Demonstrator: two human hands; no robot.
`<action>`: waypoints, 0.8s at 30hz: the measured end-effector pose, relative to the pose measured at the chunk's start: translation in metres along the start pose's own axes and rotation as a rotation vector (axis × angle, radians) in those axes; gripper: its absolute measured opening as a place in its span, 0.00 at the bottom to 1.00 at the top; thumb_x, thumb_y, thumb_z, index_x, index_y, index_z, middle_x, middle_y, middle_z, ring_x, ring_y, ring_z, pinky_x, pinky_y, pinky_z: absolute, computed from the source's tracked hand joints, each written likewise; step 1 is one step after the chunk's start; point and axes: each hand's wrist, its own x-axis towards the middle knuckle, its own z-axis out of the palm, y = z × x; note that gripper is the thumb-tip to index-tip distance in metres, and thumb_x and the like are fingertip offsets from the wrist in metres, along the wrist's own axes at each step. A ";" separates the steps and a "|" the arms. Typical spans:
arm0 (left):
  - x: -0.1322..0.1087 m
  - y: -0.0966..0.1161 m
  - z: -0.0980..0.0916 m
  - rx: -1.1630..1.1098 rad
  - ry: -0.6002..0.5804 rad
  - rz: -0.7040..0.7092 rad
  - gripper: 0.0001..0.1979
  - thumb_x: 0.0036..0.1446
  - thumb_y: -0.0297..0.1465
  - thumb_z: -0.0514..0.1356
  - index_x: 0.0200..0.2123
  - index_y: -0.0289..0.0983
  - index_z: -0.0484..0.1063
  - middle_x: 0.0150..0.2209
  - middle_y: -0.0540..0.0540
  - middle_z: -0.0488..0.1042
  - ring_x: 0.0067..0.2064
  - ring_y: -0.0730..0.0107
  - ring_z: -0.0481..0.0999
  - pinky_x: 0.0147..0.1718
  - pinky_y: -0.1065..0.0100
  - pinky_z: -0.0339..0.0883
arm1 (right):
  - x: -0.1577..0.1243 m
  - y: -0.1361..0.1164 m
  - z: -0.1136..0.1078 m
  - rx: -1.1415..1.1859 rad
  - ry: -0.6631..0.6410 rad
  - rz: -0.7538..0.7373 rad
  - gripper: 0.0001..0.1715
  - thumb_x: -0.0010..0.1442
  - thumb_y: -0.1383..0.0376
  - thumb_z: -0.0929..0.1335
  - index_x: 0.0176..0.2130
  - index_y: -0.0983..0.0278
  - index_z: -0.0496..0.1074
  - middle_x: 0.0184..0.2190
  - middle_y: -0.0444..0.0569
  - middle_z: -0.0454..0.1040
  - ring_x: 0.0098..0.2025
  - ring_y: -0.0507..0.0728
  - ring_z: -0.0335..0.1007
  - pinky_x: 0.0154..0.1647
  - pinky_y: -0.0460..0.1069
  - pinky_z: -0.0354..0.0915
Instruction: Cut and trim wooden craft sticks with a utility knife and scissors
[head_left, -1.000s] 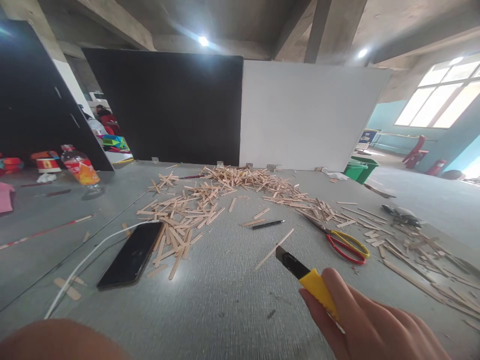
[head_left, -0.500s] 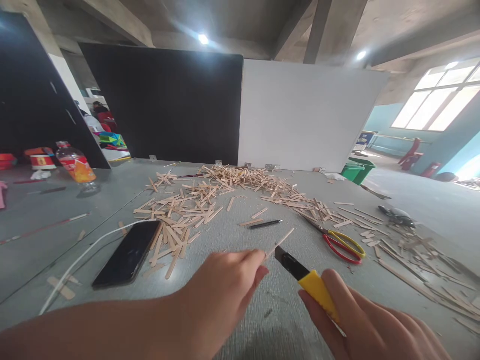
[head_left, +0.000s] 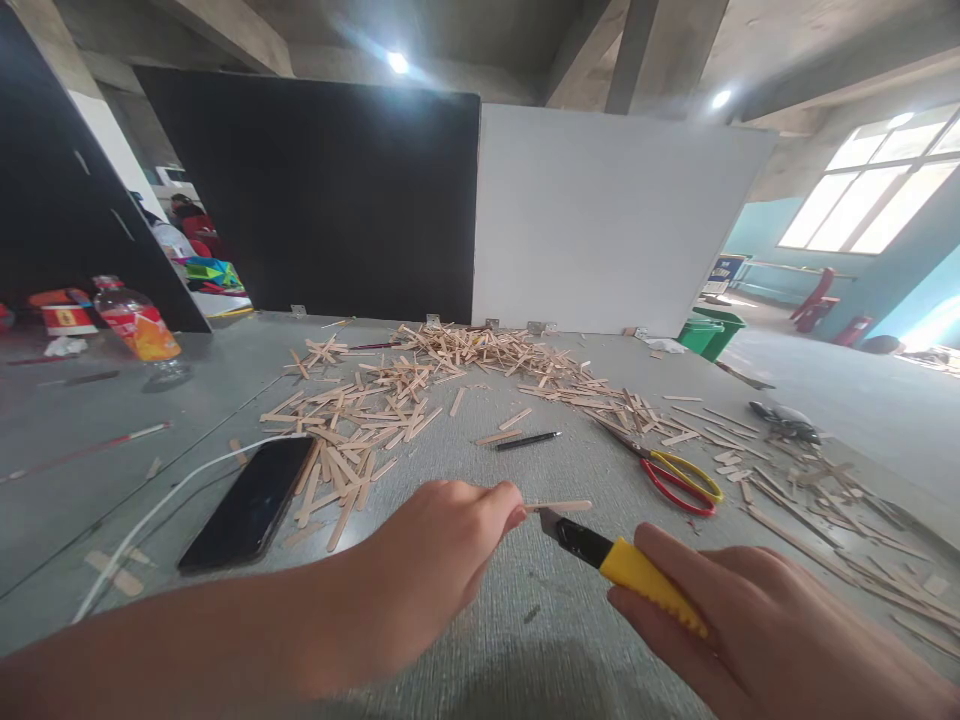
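Between the thumb and fingers of my left hand [head_left: 457, 530] is one end of a wooden craft stick [head_left: 566, 506], its free end pointing right. My right hand [head_left: 750, 620] is wrapped round a yellow utility knife [head_left: 649, 580] with a black front part. The knife's blade [head_left: 553, 522] points left and lies right by the stick, close to my left fingertips; whether it touches the wood I cannot tell. Just beyond my hands a black pen [head_left: 528, 441] lies on the grey table [head_left: 517, 660].
A heap of craft sticks [head_left: 480, 350] spreads across the back. Scissors [head_left: 682, 482] with red and yellow handles lie right, near scattered wood strips [head_left: 825, 560]. To the left are a phone [head_left: 247, 505], a white cable [head_left: 161, 510] and a bottle [head_left: 139, 320]. Black [head_left: 322, 200] and white [head_left: 600, 220] panels stand behind.
The stick has turned from slanting upward to lying nearly level, with its flat side showing more. My left hand has rolled slightly, and the knife blade remains close to the stick.
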 end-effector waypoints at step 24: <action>0.007 0.001 0.001 -0.176 0.015 0.090 0.09 0.69 0.24 0.48 0.36 0.40 0.62 0.25 0.56 0.59 0.24 0.74 0.56 0.24 0.70 0.54 | -0.014 -0.013 0.013 -0.172 0.033 0.008 0.21 0.81 0.56 0.53 0.42 0.60 0.66 0.13 0.34 0.66 0.09 0.55 0.68 0.13 0.53 0.49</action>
